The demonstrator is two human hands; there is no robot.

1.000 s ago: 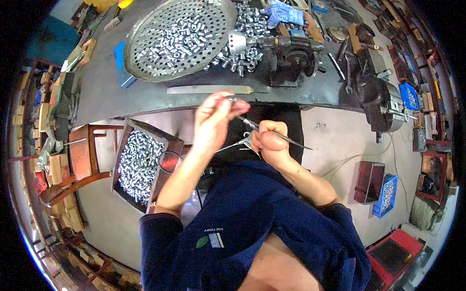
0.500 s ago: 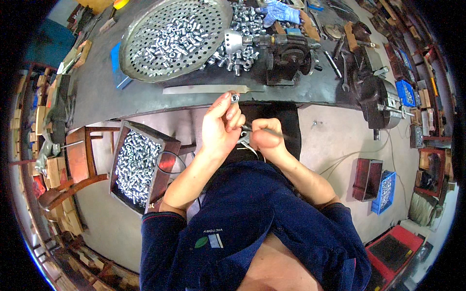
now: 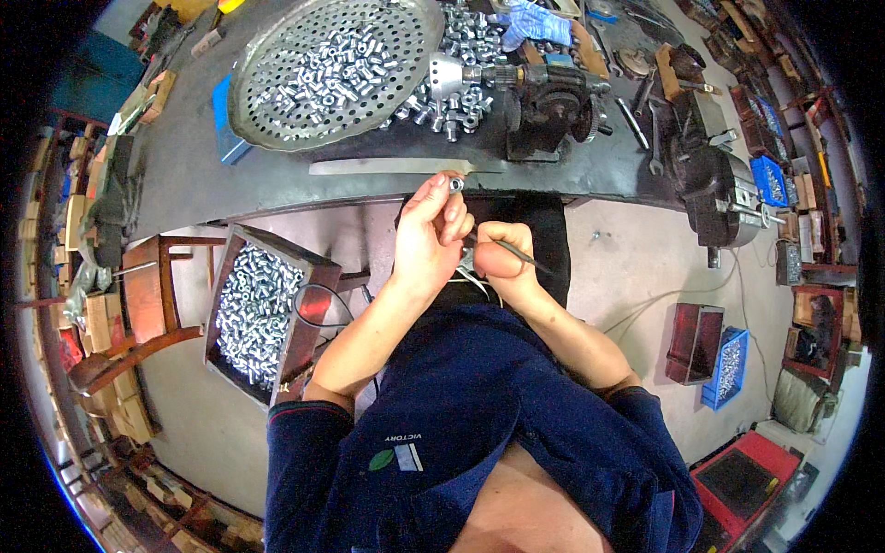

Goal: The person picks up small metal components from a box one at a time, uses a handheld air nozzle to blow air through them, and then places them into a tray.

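Note:
My left hand (image 3: pixel 431 226) is raised at the bench's near edge, its thumb and fingers closed on a small shiny metal fitting (image 3: pixel 456 184) whose round bore faces up. Just to its right, my right hand (image 3: pixel 502 253) is curled round a thin dark rod-like tool (image 3: pixel 514 251); the tool's working end cannot be made out. The two hands are close together over my lap. Beyond them a flat metal file (image 3: pixel 387 168) lies along the bench edge. Farther back, a round perforated metal tray (image 3: pixel 253 88) bears many similar fittings.
A bench device with a chuck (image 3: pixel 553 106) stands right of the tray. A vise (image 3: pixel 724 194) sits at the bench's right end, near a wrench (image 3: pixel 655 138). Below left is a box of fittings (image 3: pixel 313 267); at right on the floor, a blue crate (image 3: pixel 728 369).
My left hand has shifted slightly right with the fitting. The thin tool in my right hand has turned, so more of its length shows beyond the fingers.

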